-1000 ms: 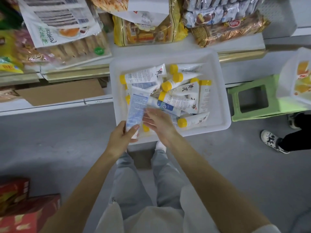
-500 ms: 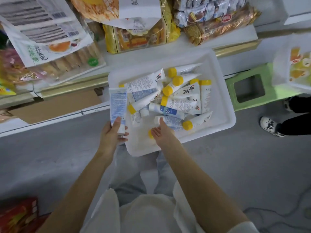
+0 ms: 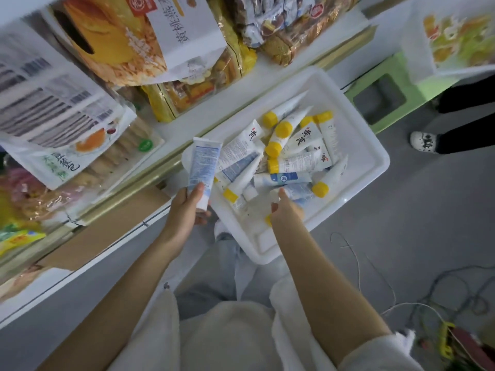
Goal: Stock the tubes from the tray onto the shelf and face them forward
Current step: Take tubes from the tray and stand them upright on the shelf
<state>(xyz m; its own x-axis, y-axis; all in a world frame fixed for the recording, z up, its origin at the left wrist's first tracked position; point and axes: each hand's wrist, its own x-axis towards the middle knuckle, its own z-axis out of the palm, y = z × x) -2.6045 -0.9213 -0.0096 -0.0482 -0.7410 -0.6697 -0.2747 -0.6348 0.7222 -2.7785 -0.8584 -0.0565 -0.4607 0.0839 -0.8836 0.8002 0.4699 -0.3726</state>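
Note:
A white plastic tray (image 3: 372, 167) rests on my lap and holds several white tubes (image 3: 297, 162), most with yellow caps. My left hand (image 3: 184, 210) grips one white and blue tube (image 3: 204, 167) by its cap end, held upright over the tray's left rim, beside the shelf edge. My right hand (image 3: 285, 211) reaches into the near side of the tray, palm down, fingers on a blue and white tube (image 3: 300, 190); whether it grips that tube is hidden. The lower shelf (image 3: 112, 231) with a brown cardboard liner lies to the left.
Bagged snacks and bread (image 3: 128, 49) crowd the upper shelf at the left and top. A green stool (image 3: 380, 100) stands right of the tray, under another white bin (image 3: 455, 41). A second person's foot (image 3: 424, 141) is at the right. Cables (image 3: 401, 298) lie on the grey floor.
My left hand has lifted the white and blue tube out of the tray and carried it left toward the shelf. My right hand stayed low in the tray. The view has tilted.

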